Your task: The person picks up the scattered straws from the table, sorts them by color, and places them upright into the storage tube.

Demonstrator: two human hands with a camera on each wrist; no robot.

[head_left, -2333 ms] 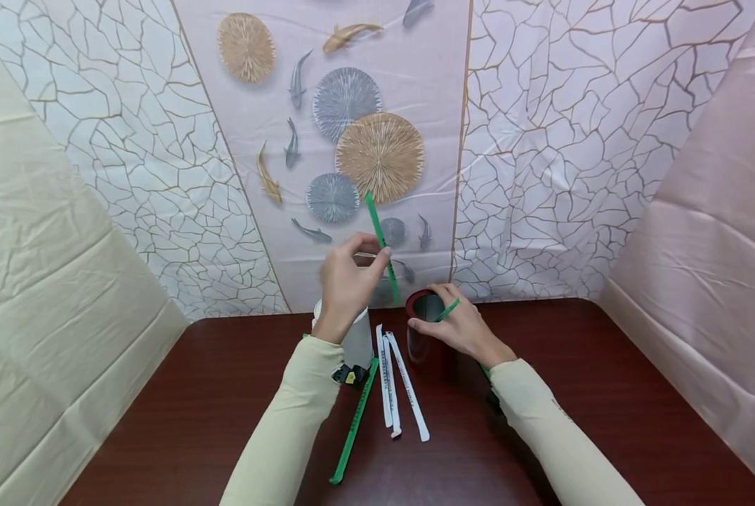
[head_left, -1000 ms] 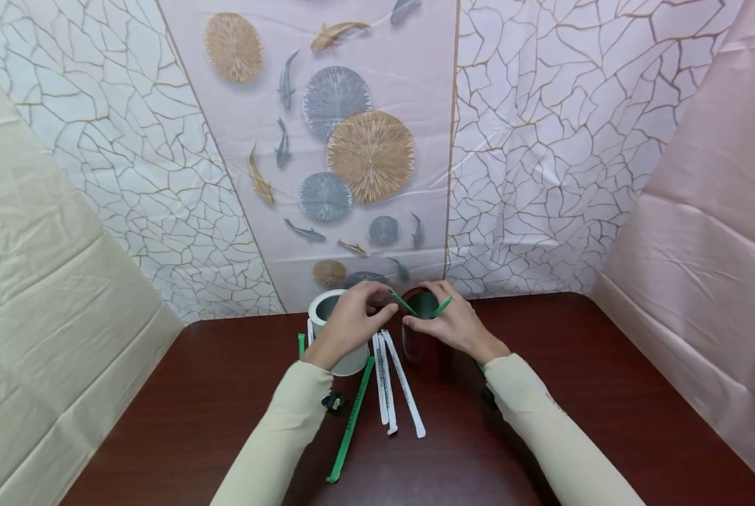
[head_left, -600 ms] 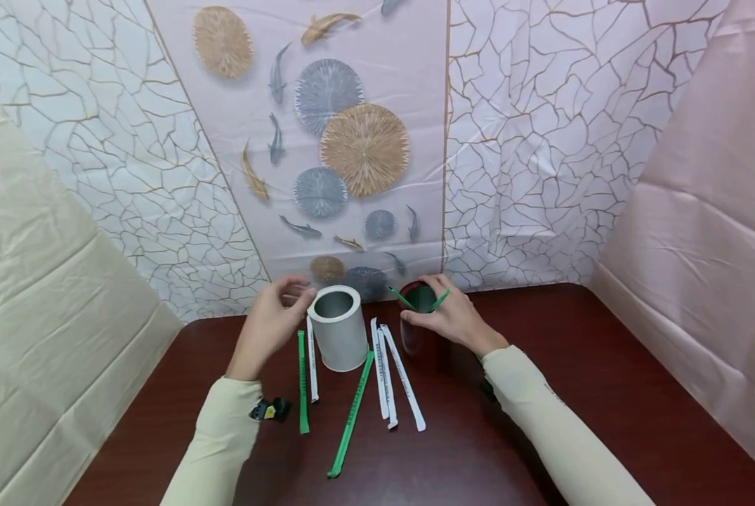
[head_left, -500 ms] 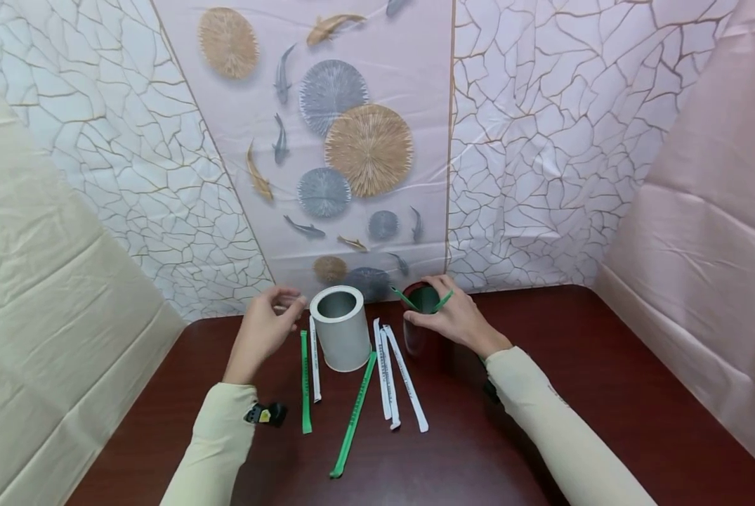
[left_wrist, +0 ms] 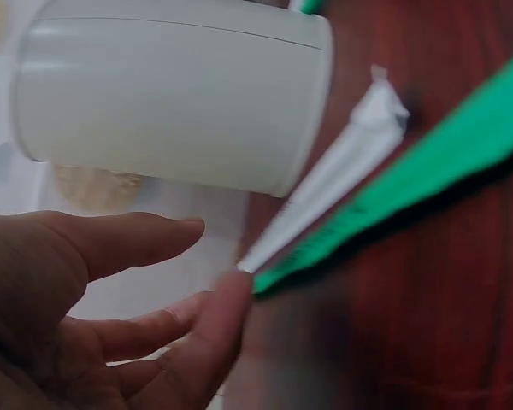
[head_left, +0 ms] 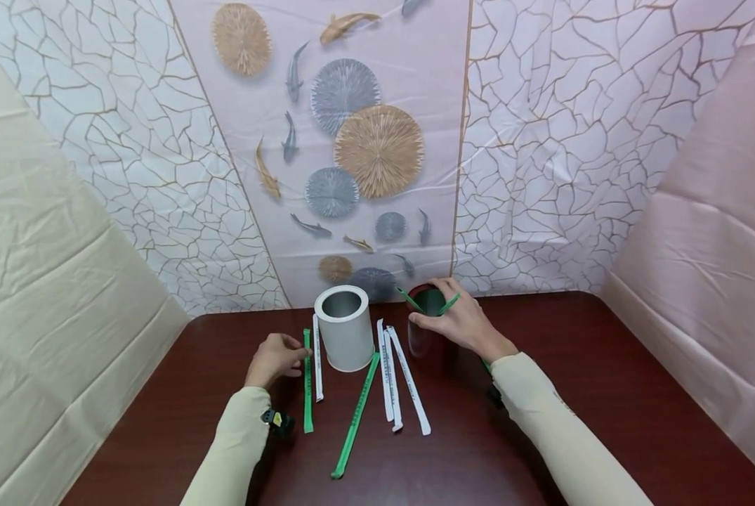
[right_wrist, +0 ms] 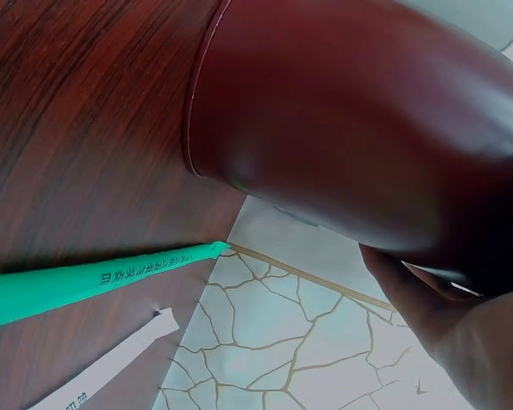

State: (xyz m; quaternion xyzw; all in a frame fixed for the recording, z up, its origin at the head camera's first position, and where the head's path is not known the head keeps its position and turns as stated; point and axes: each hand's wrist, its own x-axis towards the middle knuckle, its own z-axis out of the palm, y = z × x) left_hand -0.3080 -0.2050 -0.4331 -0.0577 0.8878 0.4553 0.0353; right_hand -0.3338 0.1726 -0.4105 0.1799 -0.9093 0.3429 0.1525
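My left hand (head_left: 277,360) is beside the far-left green paper-wrapped straw (head_left: 308,411) on the table. In the left wrist view, the thumb stands apart and a fingertip of my left hand (left_wrist: 145,316) meets or overlaps the end of a green straw (left_wrist: 393,201); contact is unclear. My right hand (head_left: 462,320) grips the upright dark red cup (head_left: 420,341) around its rim, and two green straws lean out of it, one to each side. The right wrist view shows the cup's side (right_wrist: 342,111) with fingers of my right hand (right_wrist: 462,329) against it.
Between the hands stands a white open cylinder (head_left: 347,344). A white wrapped straw (head_left: 318,369) lies left of it, a green one (head_left: 355,422) in front, and several white ones (head_left: 410,383) on its right. Behind the dark red table (head_left: 181,422) hangs a patterned cloth.
My left hand has let go of a green straw, which now leans in the dark red cup, and has moved left and down to the table. My right hand has stayed on the cup.
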